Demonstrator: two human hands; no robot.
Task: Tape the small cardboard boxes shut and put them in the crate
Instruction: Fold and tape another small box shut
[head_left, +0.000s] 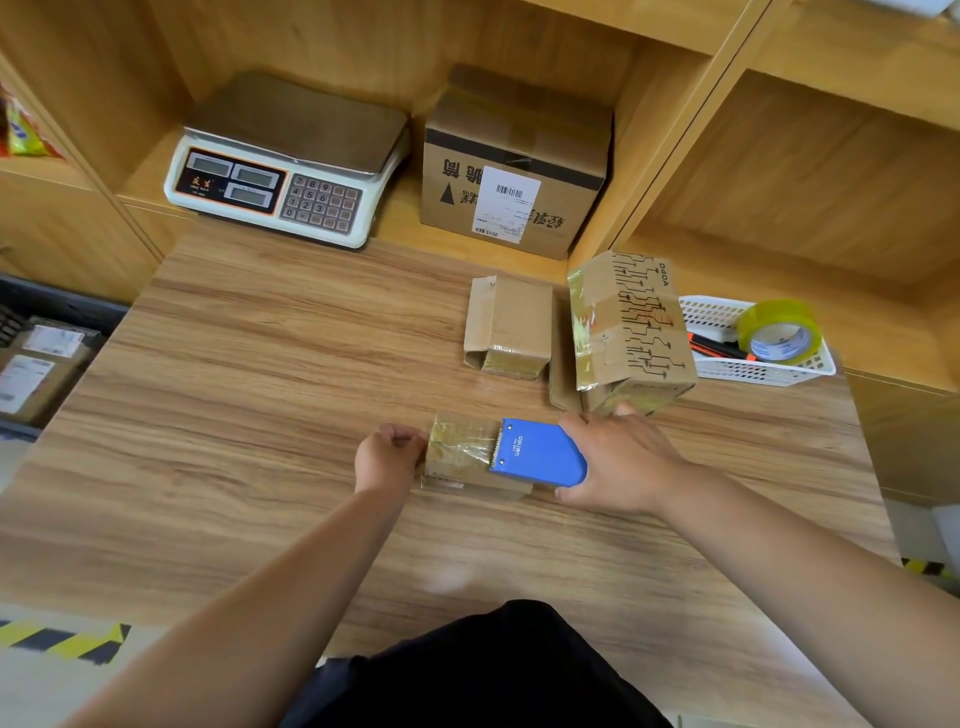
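One box (462, 457) lying glossy with tape; left hand (388, 457) gripping its end, right hand (618, 462) holding dispenser (537, 453); two boxes (509, 325) sitting behind

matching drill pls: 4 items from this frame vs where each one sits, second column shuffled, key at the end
Items
1. blue handheld tape dispenser
2. yellowish roll of clear packing tape
3. white electronic weighing scale
4. large brown cardboard box with a white shipping label

Places
A. in the white plastic mesh basket at the table's right edge
B. in the wooden shelf bay, right of the scale
C. under the right hand, on the small cardboard box that the left hand steadies
D. in the wooden shelf bay, left side

Pairs: 1-C, 2-A, 3-D, 4-B
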